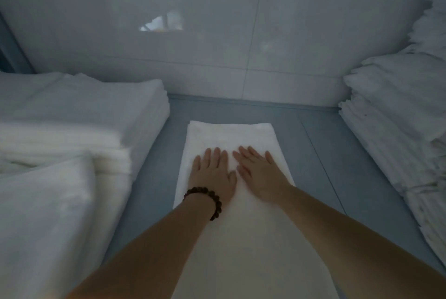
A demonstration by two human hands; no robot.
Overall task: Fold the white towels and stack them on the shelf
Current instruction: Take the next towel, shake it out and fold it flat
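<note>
The white towel (229,134) lies as 1 long strip on the grey-blue surface (313,134), its long axis running from 6 o'clock to 12 o'clock, straight away from the person. Its far short edge sits square at 12 o'clock, and its near end passes under the forearms and out of view at 6 o'clock. Both hands lie flat on its middle, side by side, and neither pinches any cloth. The left hand (212,173), with a dark bead bracelet (205,198) at the wrist, and the right hand (259,173) have straight, slightly spread fingers pointing toward 12 o'clock, thumbs almost meeting. The far edge lies at 12 o'clock from both sets of fingertips, and neither hand is clearly nearer to it. A crosswise fold would likely bring that edge back toward 6 o'clock, or the near end forward over it. A folded stack (84,110) stands at 9 o'clock and a taller stack (395,110) at 3 o'clock, both apart from the strip. No brand, label or writing can be read anywhere, including on the glossy tiled wall (217,9).
</note>
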